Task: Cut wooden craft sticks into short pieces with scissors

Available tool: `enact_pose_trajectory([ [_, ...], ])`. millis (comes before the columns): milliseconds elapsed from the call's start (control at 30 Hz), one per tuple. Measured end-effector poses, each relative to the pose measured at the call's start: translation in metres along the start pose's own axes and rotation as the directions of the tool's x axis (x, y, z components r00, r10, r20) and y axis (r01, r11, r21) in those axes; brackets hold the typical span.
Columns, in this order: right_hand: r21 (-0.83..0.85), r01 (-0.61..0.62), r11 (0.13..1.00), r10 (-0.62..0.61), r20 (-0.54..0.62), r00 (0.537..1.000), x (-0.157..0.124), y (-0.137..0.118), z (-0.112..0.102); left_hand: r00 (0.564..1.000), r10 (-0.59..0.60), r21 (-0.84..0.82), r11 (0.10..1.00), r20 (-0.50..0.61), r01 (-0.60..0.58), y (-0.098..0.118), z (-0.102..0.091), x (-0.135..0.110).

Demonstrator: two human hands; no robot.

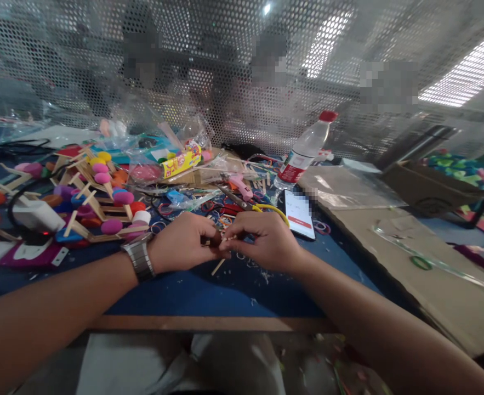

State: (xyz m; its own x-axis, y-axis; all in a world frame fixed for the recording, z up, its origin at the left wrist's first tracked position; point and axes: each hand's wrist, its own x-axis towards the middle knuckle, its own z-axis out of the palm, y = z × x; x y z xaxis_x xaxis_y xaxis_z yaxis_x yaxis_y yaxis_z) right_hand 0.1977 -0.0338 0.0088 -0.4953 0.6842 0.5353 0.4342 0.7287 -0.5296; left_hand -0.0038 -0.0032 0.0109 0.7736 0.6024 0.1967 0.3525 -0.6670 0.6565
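Observation:
My left hand (184, 241), with a metal watch (140, 257) on its wrist, and my right hand (262, 240) meet over the blue table top (192, 291). Both pinch the same thin wooden stick (218, 266), whose lower end pokes out below the fingers. The fingers of both hands are curled closed around it. Just behind my right hand lie scissors with a yellow handle (266, 209) and a phone (298, 214) with its screen lit.
Wooden stick models with coloured foam balls (97, 203) crowd the left. A white charger block (36, 216), a pink glue gun (242, 186), rubber bands, plastic bags and a water bottle (303, 151) lie behind. Cardboard sheets (410, 241) cover the right. People sit behind a perforated screen.

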Motion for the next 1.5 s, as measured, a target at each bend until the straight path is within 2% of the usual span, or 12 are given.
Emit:
enact_pose_trajectory([
  [200,0.027,-0.010,1.000,0.011,-0.036,0.999,-0.001,0.002,0.003,0.996,0.071,0.035,0.997,-0.060,-0.069,-0.001,0.002,0.001],
  [333,-0.026,0.034,0.999,-0.035,-0.052,0.998,-0.001,0.002,0.002,0.999,-0.031,0.024,0.999,-0.031,0.031,-0.001,0.002,0.000],
  [400,-0.040,0.029,0.999,-0.030,-0.032,0.999,-0.001,0.003,0.002,0.999,-0.043,0.050,0.998,-0.018,0.044,-0.001,0.001,0.000],
  [567,-0.022,0.019,1.000,-0.018,0.054,0.998,-0.001,0.005,0.003,0.999,0.027,0.157,0.987,-0.020,-0.023,0.000,-0.003,0.001],
  [867,-0.022,-0.001,1.000,0.003,0.102,0.995,-0.001,0.007,0.004,1.000,-0.007,0.170,0.985,0.020,0.004,-0.007,-0.003,0.002],
  [1067,-0.029,-0.009,1.000,0.011,0.094,0.996,-0.002,0.010,0.005,1.000,-0.005,0.174,0.985,0.027,0.000,-0.009,-0.002,0.002],
  [1267,-0.016,0.035,0.999,-0.035,0.030,0.999,-0.002,0.012,0.008,0.999,-0.015,0.160,0.987,0.029,0.010,-0.009,-0.002,0.002],
  [1500,0.002,-0.068,0.998,0.068,0.031,0.997,-0.003,0.011,0.009,0.999,-0.047,0.175,0.984,0.021,0.042,-0.010,0.000,0.003],
])
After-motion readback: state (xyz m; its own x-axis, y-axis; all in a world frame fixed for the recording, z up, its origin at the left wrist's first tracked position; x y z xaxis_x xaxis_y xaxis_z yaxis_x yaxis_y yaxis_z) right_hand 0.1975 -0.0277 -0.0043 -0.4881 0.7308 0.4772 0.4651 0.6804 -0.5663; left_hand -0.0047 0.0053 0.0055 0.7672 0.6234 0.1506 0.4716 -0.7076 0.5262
